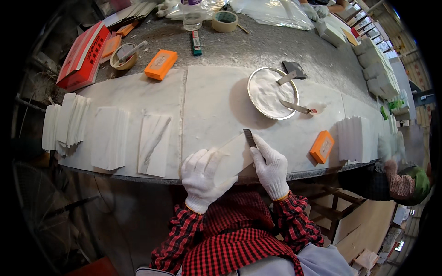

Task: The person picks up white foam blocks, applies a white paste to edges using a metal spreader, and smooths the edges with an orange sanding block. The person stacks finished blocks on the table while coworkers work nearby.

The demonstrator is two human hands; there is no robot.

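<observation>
My left hand [202, 177], in a white knit glove, holds a white marble-like tile [234, 154] at the table's front edge. The tile lies tilted, one corner pointing away from me. In my right hand [270, 168], gloved the same way, is a dark flat blade [249, 136], pinched between thumb and fingers. Its end meets the tile's far corner. Beyond the hands stands a round metal bowl [277, 117] of white paste [266, 87], with two metal putty knives [294, 106] resting in it.
Stacked tiles [110, 138] and a grey-veined tile [154, 145] lie left; another stack [353, 138] stands right. Orange boxes [160, 64], a red box [83, 57], a tape roll [225, 21] and a bottle [192, 20] sit farther back. Another person's gloved hands [315, 10] show far right.
</observation>
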